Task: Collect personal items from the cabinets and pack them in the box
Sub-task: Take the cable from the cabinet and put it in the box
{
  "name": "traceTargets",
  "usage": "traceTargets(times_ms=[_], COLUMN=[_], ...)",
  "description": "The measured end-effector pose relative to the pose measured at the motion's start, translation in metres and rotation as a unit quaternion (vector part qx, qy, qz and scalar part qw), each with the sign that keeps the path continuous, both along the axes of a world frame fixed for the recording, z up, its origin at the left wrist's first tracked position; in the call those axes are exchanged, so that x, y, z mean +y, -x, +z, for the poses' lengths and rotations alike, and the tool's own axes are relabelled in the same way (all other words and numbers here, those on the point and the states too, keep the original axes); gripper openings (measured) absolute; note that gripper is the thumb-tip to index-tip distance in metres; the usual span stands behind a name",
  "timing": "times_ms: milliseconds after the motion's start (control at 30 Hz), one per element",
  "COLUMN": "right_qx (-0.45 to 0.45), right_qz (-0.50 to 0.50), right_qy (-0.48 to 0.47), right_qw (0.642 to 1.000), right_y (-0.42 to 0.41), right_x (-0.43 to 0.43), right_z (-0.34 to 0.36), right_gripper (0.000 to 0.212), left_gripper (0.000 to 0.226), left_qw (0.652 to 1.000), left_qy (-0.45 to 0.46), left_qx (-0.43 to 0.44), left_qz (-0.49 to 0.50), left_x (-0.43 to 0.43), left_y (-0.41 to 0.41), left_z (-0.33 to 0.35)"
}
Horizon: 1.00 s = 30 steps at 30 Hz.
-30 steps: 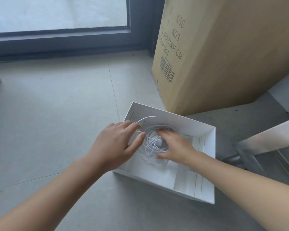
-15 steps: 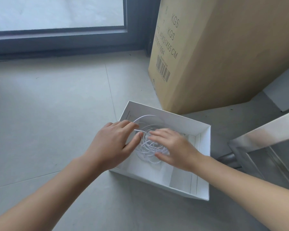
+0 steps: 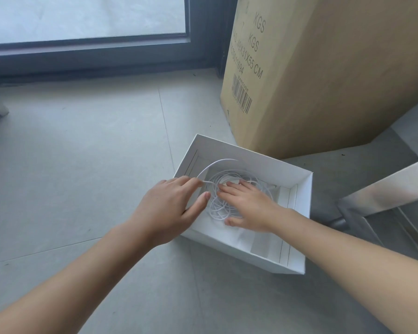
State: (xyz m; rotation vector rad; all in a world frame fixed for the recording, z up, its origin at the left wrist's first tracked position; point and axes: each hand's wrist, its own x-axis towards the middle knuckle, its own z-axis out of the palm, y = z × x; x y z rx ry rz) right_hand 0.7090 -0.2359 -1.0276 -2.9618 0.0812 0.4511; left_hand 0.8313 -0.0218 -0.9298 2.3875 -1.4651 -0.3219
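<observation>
Inside the white box (image 3: pixel 305 213), toward its far-left corner: white cable (image 3: pixel 214 209), loosely coiled, one loop rising against the far wall. Left hand (image 3: pixel 169 208) reached over the box's left rim, fingertips curled and pinching the cable's free end. Right hand (image 3: pixel 249 206) lay flat on the coil, fingers straight and close together. Tan carton (image 3: pixel 323 80) stood just behind the box, both on grey floor tiles (image 3: pixel 82 165).

Soft, even daylight is entering through the window (image 3: pixel 82 18) at the top left and is casting only faint shadows on the floor (image 3: pixel 70 153); wide-angle distortion is bowing straight lines near the frame edges.
</observation>
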Motion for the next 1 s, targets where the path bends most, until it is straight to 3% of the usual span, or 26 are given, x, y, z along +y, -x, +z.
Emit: traceTargets(times_ms=[267, 600, 733, 1000], right_qx=[-0.056, -0.118, -0.153, -0.261], right_qz=[-0.123, -0.157, -0.193, -0.217], right_qy=[-0.125, -0.165, -0.176, -0.175], right_qw=[0.983, 0.967, 0.953, 0.924], right_y=[-0.005, -0.001, -0.004, -0.012], right_x=[0.001, 0.005, 0.002, 0.005], right_z=[0.019, 0.094, 0.152, 0.295], right_gripper=[0.071, 0.057, 0.056, 0.064], left_gripper=[0.054, 0.047, 0.051, 0.061], left_qw=[1.000, 0.999, 0.996, 0.989], left_qy=[-0.005, -0.024, -0.030, 0.045], left_qx=[0.008, -0.042, -0.083, -0.131], left_qz=[0.011, 0.013, 0.033, 0.046], left_x=[-0.002, -0.017, -0.035, -0.054], left_y=[-0.006, -0.010, -0.021, -0.030], left_z=[-0.003, 0.021, 0.062, 0.199])
